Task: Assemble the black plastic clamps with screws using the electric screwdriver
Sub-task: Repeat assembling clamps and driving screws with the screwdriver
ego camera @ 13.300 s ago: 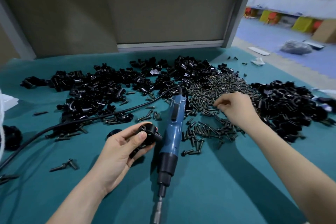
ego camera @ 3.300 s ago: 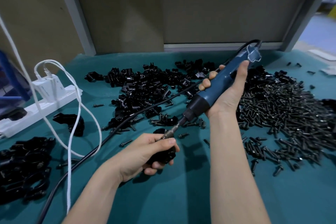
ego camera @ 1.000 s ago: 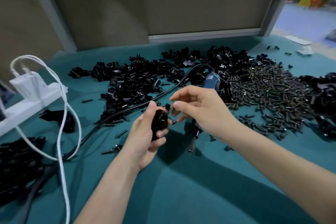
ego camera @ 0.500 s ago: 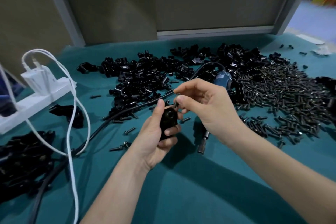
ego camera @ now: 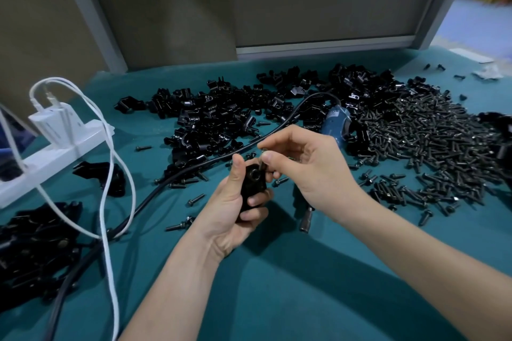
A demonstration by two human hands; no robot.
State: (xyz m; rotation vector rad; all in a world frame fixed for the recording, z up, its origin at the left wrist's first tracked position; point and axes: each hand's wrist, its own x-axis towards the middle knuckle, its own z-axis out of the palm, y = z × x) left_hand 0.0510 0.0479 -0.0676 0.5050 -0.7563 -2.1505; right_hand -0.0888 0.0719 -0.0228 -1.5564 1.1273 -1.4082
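My left hand [ego camera: 234, 210] grips a black plastic clamp [ego camera: 252, 185] upright above the teal table, thumb along its left side. My right hand [ego camera: 310, 171] pinches a small black screw [ego camera: 261, 165] between thumb and forefinger, its tip at the hole in the clamp's top. The blue electric screwdriver [ego camera: 336, 126] lies on the table behind my right hand; its metal bit end [ego camera: 305, 220] sticks out below my wrist. My right hand hides the tool's middle.
A heap of loose clamp parts [ego camera: 221, 116] lies at the back centre, a big pile of screws [ego camera: 424, 141] to the right. The tool's black cable [ego camera: 166, 185] runs left. A white power strip [ego camera: 55, 147] with white cords and assembled clamps [ego camera: 36, 241] are at left.
The screwdriver, held in my right hand 3.3 s ago, now lies on the table. My right hand has brought a screw to the clamp; over the last second both hands barely moved.
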